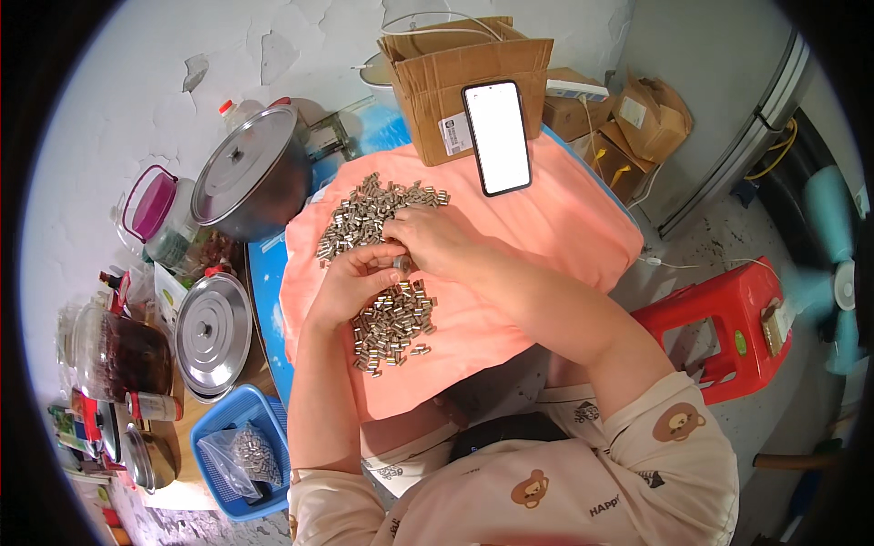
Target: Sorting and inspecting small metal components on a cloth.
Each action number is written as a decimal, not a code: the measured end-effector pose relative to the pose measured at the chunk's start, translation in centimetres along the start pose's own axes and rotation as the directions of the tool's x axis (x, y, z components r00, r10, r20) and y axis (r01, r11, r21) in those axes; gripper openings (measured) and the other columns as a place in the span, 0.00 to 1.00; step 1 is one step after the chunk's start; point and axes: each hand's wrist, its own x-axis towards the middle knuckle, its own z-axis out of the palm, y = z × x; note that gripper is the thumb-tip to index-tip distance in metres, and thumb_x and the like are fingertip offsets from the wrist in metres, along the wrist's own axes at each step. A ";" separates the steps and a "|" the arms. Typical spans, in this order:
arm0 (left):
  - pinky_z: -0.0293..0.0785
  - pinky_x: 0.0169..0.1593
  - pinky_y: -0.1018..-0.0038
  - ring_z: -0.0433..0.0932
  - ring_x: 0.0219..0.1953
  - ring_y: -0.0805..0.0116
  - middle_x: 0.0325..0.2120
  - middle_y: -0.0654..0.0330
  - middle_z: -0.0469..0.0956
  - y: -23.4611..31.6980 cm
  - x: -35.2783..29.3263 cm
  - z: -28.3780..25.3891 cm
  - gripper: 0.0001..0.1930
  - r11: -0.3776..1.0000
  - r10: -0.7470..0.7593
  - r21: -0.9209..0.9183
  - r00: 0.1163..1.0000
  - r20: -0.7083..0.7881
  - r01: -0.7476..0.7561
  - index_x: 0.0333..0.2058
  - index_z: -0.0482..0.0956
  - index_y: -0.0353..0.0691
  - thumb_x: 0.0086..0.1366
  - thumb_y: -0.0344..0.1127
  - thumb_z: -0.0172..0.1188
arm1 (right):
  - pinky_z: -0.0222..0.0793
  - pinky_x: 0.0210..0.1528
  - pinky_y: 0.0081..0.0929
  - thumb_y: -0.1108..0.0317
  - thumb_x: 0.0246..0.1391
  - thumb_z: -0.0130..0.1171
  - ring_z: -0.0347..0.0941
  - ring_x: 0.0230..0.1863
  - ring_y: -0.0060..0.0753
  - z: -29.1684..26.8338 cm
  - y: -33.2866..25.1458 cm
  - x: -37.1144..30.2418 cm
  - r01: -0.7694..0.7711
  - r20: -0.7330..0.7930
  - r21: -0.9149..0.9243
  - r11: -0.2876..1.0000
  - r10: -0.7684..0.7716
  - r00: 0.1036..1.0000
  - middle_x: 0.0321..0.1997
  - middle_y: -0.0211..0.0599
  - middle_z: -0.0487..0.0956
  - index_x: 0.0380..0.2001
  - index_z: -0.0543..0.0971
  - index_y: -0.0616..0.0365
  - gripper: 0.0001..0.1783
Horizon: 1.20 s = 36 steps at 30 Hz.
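Note:
Over a salmon-pink cloth [574,218], both hands meet between two piles of small shiny metal cylinders. My left hand [344,284] is closed, thumb and fingers pinching a small round metal piece [401,263]. My right hand [430,238] is bent down against the left fingertips with its fingers drawn together; what they grip, if anything, is hidden. The far pile of metal cylinders [364,218] spreads beyond my hands, partly behind the right one. Nearer to me lies the second pile of metal cylinders [393,329], just below the pinched piece.
A phone [498,136] with a bright white screen leans against a cardboard box [473,73] at the back. Left stand lidded pots [259,164] and a blue basket [211,423] holding a bag of metal pieces. On the right are a red stool [728,318] and a fan [842,282].

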 end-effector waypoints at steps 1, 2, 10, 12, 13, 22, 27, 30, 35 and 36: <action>0.71 0.42 0.79 0.73 0.38 0.73 0.35 0.59 0.74 0.0 0.0 0.0 0.14 1.000 0.001 0.001 1.000 -0.001 -0.001 0.41 0.71 0.30 0.53 0.21 0.55 | 0.66 0.34 0.33 0.71 0.25 0.65 0.69 0.33 0.39 0.1 0.1 0.0 0.002 0.000 0.000 1.000 -0.002 1.000 0.26 0.34 0.71 0.26 0.75 0.56 0.17; 0.71 0.42 0.79 0.73 0.37 0.73 0.34 0.59 0.74 0.0 0.0 -0.1 0.14 1.000 -0.002 -0.004 1.000 0.004 0.002 0.41 0.71 0.30 0.53 0.21 0.55 | 0.65 0.34 0.33 0.71 0.25 0.65 0.69 0.33 0.39 0.2 0.2 0.1 0.006 0.006 0.000 1.000 -0.006 1.000 0.26 0.34 0.71 0.26 0.75 0.56 0.17; 0.71 0.42 0.80 0.74 0.36 0.74 0.33 0.59 0.75 0.2 -0.2 -0.2 0.14 0.999 -0.030 -0.016 1.000 -0.003 0.030 0.40 0.71 0.31 0.52 0.21 0.56 | 0.65 0.36 0.32 0.72 0.23 0.65 0.68 0.34 0.39 0.4 0.2 -0.1 0.034 0.003 0.080 0.996 -0.035 0.999 0.26 0.35 0.72 0.26 0.75 0.56 0.17; 0.70 0.44 0.75 0.74 0.38 0.70 0.35 0.56 0.74 0.4 -0.1 0.1 0.15 0.999 -0.054 0.002 0.999 -0.004 0.054 0.41 0.70 0.30 0.53 0.21 0.55 | 0.65 0.36 0.32 0.72 0.24 0.64 0.68 0.34 0.39 0.7 0.7 -0.1 0.035 0.001 0.084 0.996 -0.035 0.999 0.26 0.35 0.72 0.26 0.76 0.56 0.17; 0.70 0.44 0.75 0.74 0.38 0.70 0.35 0.56 0.74 0.5 -0.1 0.1 0.15 0.998 -0.055 0.002 0.998 -0.004 0.055 0.41 0.70 0.30 0.53 0.21 0.55 | 0.65 0.36 0.32 0.72 0.24 0.64 0.68 0.34 0.39 0.6 0.6 0.1 0.035 0.001 0.085 0.996 -0.035 0.999 0.26 0.35 0.72 0.26 0.76 0.56 0.17; 0.71 0.41 0.80 0.74 0.35 0.73 0.33 0.59 0.75 0.3 -0.2 -0.1 0.14 0.998 -0.048 -0.028 0.999 -0.010 0.048 0.40 0.71 0.31 0.52 0.21 0.56 | 0.65 0.35 0.32 0.72 0.27 0.63 0.69 0.34 0.37 -0.1 0.0 0.3 0.030 0.034 0.063 0.998 -0.032 0.999 0.27 0.34 0.72 0.24 0.76 0.57 0.13; 0.71 0.42 0.78 0.73 0.37 0.73 0.34 0.59 0.74 0.6 0.1 0.3 0.15 0.999 0.002 -0.040 0.999 0.036 -0.001 0.41 0.71 0.31 0.53 0.22 0.56 | 0.65 0.35 0.32 0.71 0.32 0.59 0.68 0.34 0.37 -0.9 0.4 -0.4 -0.007 0.021 0.038 0.999 0.007 1.000 0.26 0.34 0.72 0.22 0.76 0.57 0.08; 0.70 0.42 0.77 0.73 0.37 0.73 0.34 0.59 0.74 0.3 0.1 0.0 0.15 0.997 -0.018 -0.079 1.000 0.025 0.020 0.42 0.70 0.31 0.53 0.22 0.56 | 0.65 0.36 0.31 0.73 0.32 0.58 0.68 0.35 0.37 -0.4 0.6 -0.2 -0.008 0.084 -0.033 0.999 0.010 0.996 0.26 0.34 0.72 0.22 0.75 0.57 0.07; 0.70 0.43 0.77 0.73 0.35 0.72 0.33 0.59 0.74 -0.5 0.3 -0.6 0.14 0.986 0.035 -0.160 0.999 -0.001 -0.035 0.41 0.70 0.31 0.54 0.22 0.55 | 0.66 0.32 0.29 0.73 0.35 0.58 0.70 0.30 0.34 -1.8 -0.4 0.1 -0.100 -0.016 0.032 0.994 0.100 0.995 0.25 0.34 0.74 0.23 0.75 0.58 0.06; 0.70 0.43 0.77 0.74 0.35 0.71 0.32 0.59 0.74 -0.6 0.2 -0.8 0.14 0.976 0.040 -0.211 0.999 -0.028 -0.045 0.41 0.70 0.31 0.54 0.21 0.54 | 0.67 0.30 0.26 0.74 0.36 0.58 0.71 0.27 0.31 -2.1 -0.7 0.3 -0.229 -0.051 0.110 0.967 0.235 0.971 0.24 0.32 0.74 0.23 0.74 0.59 0.05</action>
